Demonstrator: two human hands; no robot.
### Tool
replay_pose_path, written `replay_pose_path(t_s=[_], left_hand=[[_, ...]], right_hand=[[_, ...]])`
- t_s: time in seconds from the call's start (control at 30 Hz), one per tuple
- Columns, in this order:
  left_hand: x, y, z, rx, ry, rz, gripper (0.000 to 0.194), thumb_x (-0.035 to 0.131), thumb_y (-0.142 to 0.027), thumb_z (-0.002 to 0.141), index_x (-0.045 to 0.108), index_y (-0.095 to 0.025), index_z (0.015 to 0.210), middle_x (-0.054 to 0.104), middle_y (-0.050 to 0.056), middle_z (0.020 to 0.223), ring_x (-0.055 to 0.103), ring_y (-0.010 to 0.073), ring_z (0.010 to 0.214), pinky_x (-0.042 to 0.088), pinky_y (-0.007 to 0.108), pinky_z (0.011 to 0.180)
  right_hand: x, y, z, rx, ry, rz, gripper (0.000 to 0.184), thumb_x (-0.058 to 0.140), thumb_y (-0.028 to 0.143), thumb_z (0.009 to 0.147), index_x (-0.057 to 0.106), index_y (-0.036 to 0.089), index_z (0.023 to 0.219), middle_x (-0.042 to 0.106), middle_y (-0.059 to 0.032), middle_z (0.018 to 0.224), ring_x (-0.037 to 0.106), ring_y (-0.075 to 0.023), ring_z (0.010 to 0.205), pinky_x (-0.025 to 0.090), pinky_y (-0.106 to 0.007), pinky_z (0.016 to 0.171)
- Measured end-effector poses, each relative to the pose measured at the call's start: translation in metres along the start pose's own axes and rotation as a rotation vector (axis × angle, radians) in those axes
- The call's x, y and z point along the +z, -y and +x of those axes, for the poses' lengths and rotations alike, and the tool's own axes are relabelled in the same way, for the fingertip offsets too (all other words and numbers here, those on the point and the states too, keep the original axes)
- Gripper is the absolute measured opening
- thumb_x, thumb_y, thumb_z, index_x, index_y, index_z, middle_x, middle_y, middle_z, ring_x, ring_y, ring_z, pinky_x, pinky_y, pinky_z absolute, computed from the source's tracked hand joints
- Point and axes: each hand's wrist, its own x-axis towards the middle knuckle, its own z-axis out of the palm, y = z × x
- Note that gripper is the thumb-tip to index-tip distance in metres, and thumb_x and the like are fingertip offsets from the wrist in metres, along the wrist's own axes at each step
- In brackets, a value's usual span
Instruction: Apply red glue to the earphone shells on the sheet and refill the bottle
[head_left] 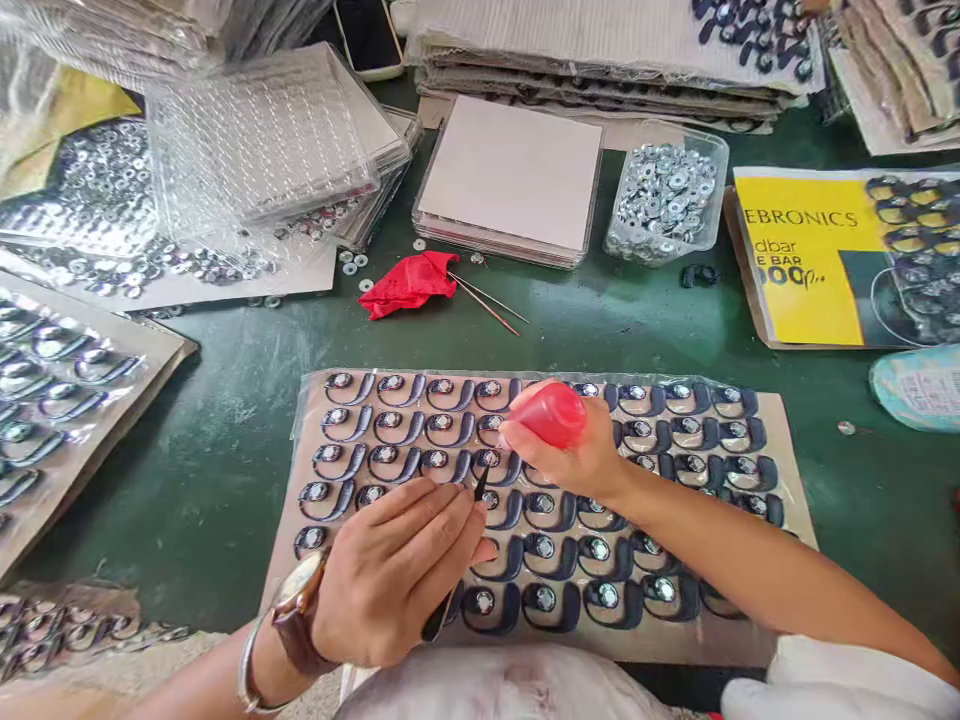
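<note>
My left hand (pixel 409 565) is closed around dark tweezers (pixel 481 486), whose tip points up at one of the pieces on the sheet. In my right hand (pixel 574 455) is a red squeeze bottle (pixel 551 415), tilted with its nozzle end toward the lower left, close above the same rows. Under both hands lies a cardboard sheet (pixel 784 450) covered with clear film. Rows of black curved pieces (pixel 390 425) sit on it, each with a round shiny silver disc or stone at one end. My hands and forearms hide some of the pieces.
Behind the sheet are a red cloth (pixel 409 284), thin metal sticks (pixel 491 302) and a stack of card squares (pixel 514 175). A clear tub (pixel 667 190) holds silver washers. Loose washers (pixel 105 265) lie at left; a phone (pixel 367 38) lies at the back.
</note>
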Motion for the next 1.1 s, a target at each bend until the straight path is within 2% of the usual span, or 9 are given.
replay_pose_path(t_s=[0.13,0.27,0.67,0.77,0.87,0.97,1.1], left_hand=[[-0.001,-0.001,0.001,-0.009,-0.015,-0.025,0.018,0.060,-0.013,0.090,0.073,-0.004,0.099,0.077,0.012,0.094,0.074,0.0260,0.089,0.060,0.042,0.079],[-0.001,0.001,0.002,-0.047,-0.043,-0.068,0.016,0.063,-0.011,0.087,0.071,-0.005,0.099,0.077,0.011,0.092,0.074,0.0240,0.084,0.059,0.040,0.079],[-0.004,0.018,0.008,-0.165,-0.067,-0.264,0.018,0.062,-0.004,0.084,0.068,-0.010,0.099,0.075,0.007,0.088,0.069,0.0172,0.079,0.055,0.033,0.073],[-0.004,0.023,0.010,-0.205,-0.090,-0.307,0.019,0.063,-0.004,0.083,0.068,-0.013,0.099,0.075,0.005,0.087,0.070,0.0159,0.079,0.055,0.031,0.075],[-0.004,0.028,0.012,-0.250,-0.100,-0.340,0.019,0.064,-0.003,0.083,0.068,-0.015,0.098,0.076,0.003,0.087,0.071,0.0144,0.079,0.055,0.029,0.075],[-0.006,0.030,0.013,-0.277,-0.089,-0.355,0.018,0.063,-0.004,0.084,0.068,-0.016,0.097,0.076,0.002,0.087,0.071,0.0141,0.077,0.055,0.028,0.072],[-0.006,0.031,0.012,-0.281,-0.091,-0.363,0.017,0.063,-0.004,0.084,0.068,-0.016,0.095,0.076,0.003,0.086,0.071,0.0149,0.077,0.056,0.029,0.071]], right_hand=[[-0.003,0.004,0.000,-0.006,0.001,-0.066,0.023,0.067,0.039,0.085,0.066,0.019,0.073,0.069,-0.0027,0.069,0.064,-0.0149,0.060,0.053,-0.027,0.061],[-0.005,0.007,-0.001,0.046,0.047,-0.101,0.028,0.063,0.040,0.087,0.065,0.020,0.068,0.066,-0.0028,0.064,0.062,-0.0150,0.058,0.052,-0.027,0.060],[-0.003,0.004,-0.003,0.034,0.041,-0.045,0.021,0.065,0.039,0.087,0.065,0.020,0.076,0.065,-0.0007,0.059,0.061,-0.0146,0.054,0.051,-0.026,0.055],[-0.003,0.004,-0.004,-0.027,0.062,-0.057,0.023,0.064,0.037,0.089,0.066,0.020,0.074,0.066,-0.0007,0.061,0.062,-0.0137,0.055,0.052,-0.025,0.057],[-0.002,0.001,-0.004,-0.153,0.069,-0.079,0.026,0.063,0.036,0.090,0.067,0.019,0.071,0.070,-0.0017,0.068,0.065,-0.0129,0.059,0.052,-0.024,0.060],[-0.001,-0.003,-0.005,-0.234,0.051,-0.079,0.021,0.066,0.036,0.089,0.067,0.020,0.076,0.071,-0.0018,0.075,0.066,-0.0129,0.065,0.052,-0.023,0.062],[0.000,0.001,-0.007,-0.225,0.064,-0.050,0.021,0.074,0.038,0.083,0.066,0.020,0.082,0.070,-0.0010,0.078,0.066,-0.0131,0.066,0.052,-0.024,0.064]])
